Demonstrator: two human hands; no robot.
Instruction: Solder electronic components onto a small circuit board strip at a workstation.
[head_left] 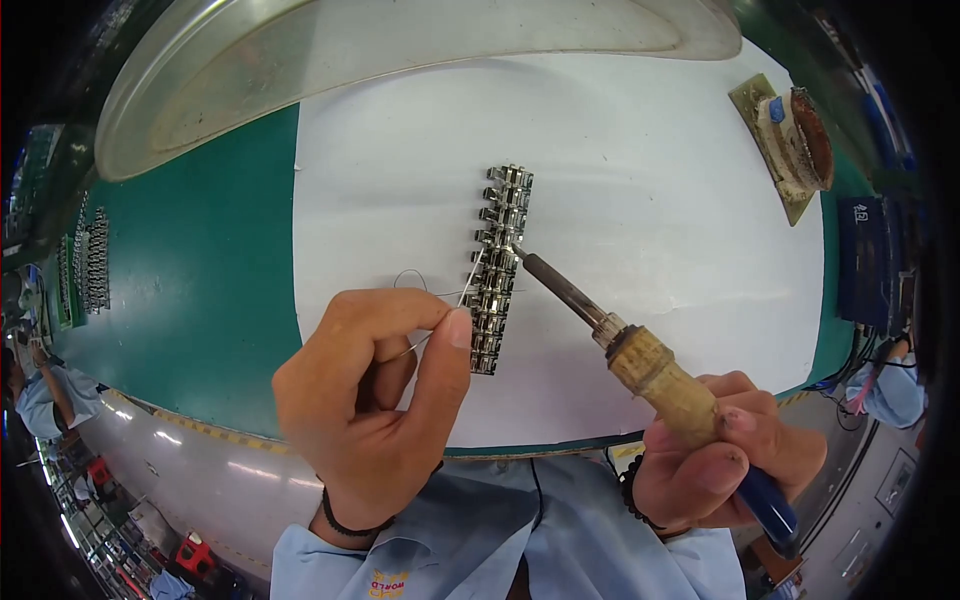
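A long strip of metal connectors (505,215) lies on the white sheet, running away from me. My left hand (385,390) pinches a thin solder wire (470,280) between thumb and forefinger, and the wire's end reaches the strip near its middle. In my right hand (725,450) is a soldering iron (650,370) with a tan wrapped grip and a blue handle end. Its dark tip meets the strip, or comes very close to it, from the right, beside the wire's end. A loose loop of the wire shows above my left knuckles.
At the far right stands a soldering iron stand or rosin holder (800,150), brown and crusted, on a flat base. A large clear plastic hood edge (420,35) hangs across the top. More connector strips (90,260) lie on the green mat (200,270) at left. A dark blue box (868,265) sits at right.
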